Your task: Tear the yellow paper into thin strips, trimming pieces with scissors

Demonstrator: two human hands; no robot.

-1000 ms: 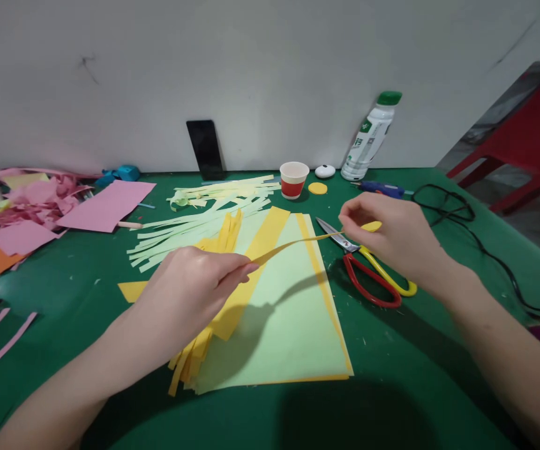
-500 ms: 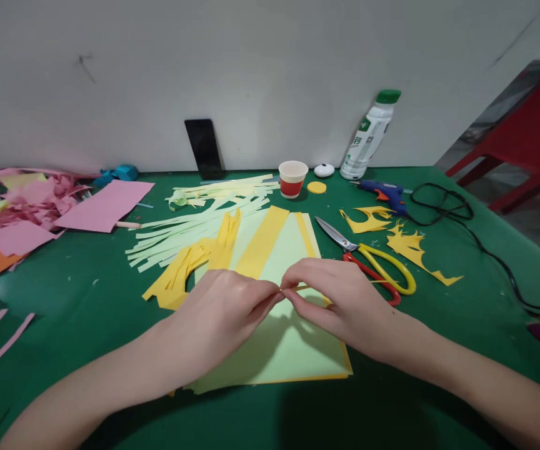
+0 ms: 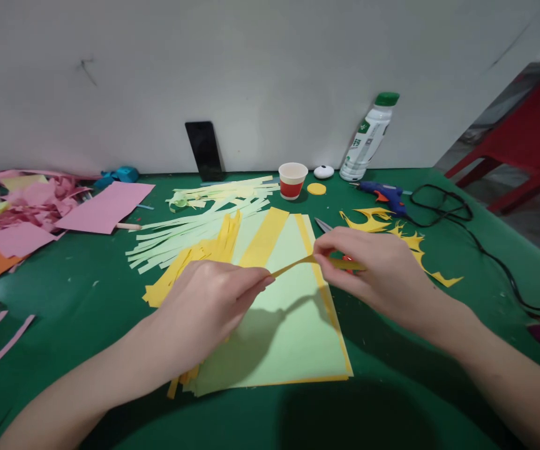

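A narrow yellow paper strip (image 3: pixel 292 267) stretches between my two hands above a stack of pale green paper sheets (image 3: pixel 293 344). My left hand (image 3: pixel 218 300) pinches one end between thumb and fingers. My right hand (image 3: pixel 373 265) grips the strip farther along, and part of it shows behind the fingers. Under and beside my left hand lies a fringe of cut yellow paper (image 3: pixel 180 265). A wider yellow paper band (image 3: pixel 265 237) rests on the green sheets. Scissors (image 3: pixel 324 226) lie behind my right hand, mostly hidden by it.
Pale green strips (image 3: pixel 195 228) lie at the back left, pink paper (image 3: pixel 105 206) farther left. Along the wall stand a phone (image 3: pixel 204 150), a paper cup (image 3: pixel 292 181) and a leaning bottle (image 3: pixel 368 137). A glue gun (image 3: pixel 385 194) with its cord (image 3: pixel 480 240) lies at right.
My hands were together at the fingertips and are now apart. The right hand has moved right and up, drawing along the yellow strip and covering most of the scissors.
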